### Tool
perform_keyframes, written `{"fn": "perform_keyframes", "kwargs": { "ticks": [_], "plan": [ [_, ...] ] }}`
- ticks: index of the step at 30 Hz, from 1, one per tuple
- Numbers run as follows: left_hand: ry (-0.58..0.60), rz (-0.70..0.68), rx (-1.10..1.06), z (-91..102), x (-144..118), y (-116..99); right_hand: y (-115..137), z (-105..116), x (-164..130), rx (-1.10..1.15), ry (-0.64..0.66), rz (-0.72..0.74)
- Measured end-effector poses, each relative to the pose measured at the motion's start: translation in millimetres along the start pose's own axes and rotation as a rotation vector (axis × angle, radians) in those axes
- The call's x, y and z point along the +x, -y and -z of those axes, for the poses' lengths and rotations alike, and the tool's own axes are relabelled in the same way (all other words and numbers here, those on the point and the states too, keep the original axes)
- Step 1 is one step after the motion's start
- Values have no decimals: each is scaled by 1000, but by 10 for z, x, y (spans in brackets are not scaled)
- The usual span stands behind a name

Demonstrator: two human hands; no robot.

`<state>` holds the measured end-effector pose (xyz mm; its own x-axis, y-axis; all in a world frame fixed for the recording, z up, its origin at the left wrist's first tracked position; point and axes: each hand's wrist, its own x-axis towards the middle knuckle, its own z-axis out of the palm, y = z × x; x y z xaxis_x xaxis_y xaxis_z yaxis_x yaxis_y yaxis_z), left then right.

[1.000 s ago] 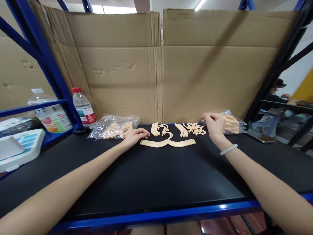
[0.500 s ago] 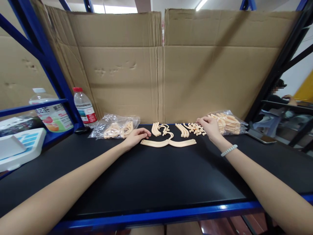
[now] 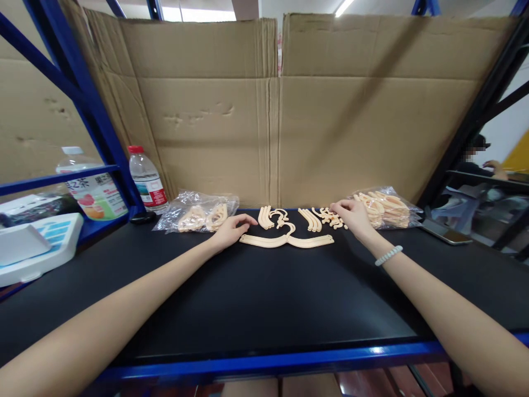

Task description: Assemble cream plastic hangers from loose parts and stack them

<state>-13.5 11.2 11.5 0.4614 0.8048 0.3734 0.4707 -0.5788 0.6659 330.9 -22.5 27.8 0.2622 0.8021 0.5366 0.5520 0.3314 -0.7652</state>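
Observation:
A cream folding clothes hanger [image 3: 308, 242] lies spread on the black table, its two arms out to the sides and its hook towards the back. My left hand [image 3: 231, 231] rests beside the hanger's left end, thumb and fingers apart, holding nothing visible. My right hand [image 3: 355, 216] is at a heap of small curved cream pieces [image 3: 334, 219]. Its thumb and fingertips come together there; whatever lies between them is too small to make out. Loose hanger arms [image 3: 309, 219] form a row left of that heap. More arms [image 3: 265, 217] and several hooks [image 3: 279, 216] lie behind the hanger.
A clear bag of cream parts [image 3: 194, 212] lies at the left, and another bag [image 3: 386, 207] at the right, near a phone [image 3: 446, 231]. A red-capped bottle [image 3: 146, 184] stands back left. Cardboard [image 3: 215, 121] walls the rear. A person [image 3: 475, 160] sits beyond the right frame.
The whole view has shifted slightly to the right. My left fingers have spread a little beside the hanger's end. My right hand stays at the small pieces, with fingertips drawn together.

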Motion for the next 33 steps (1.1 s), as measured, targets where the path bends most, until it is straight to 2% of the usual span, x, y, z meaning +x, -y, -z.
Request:
{"fn": "perform_keyframes", "kwargs": {
  "ticks": [10, 15, 19, 26, 33],
  "plan": [
    [61, -144, 208, 79, 172, 108, 13, -60, -19, -153, 81, 64],
    [85, -179, 245, 95, 185, 169, 172, -241, 5, -248, 276, 156],
    [114, -206, 247, 78, 176, 171, 380, -513, 96, -365, 439, 204],
    [129, -212, 217, 54, 164, 184, 572, -1050, 334, -602, 584, 31],
    [138, -231, 225, 57, 160, 192, 588, -1235, 429, -633, 687, -102]
  ]
}}
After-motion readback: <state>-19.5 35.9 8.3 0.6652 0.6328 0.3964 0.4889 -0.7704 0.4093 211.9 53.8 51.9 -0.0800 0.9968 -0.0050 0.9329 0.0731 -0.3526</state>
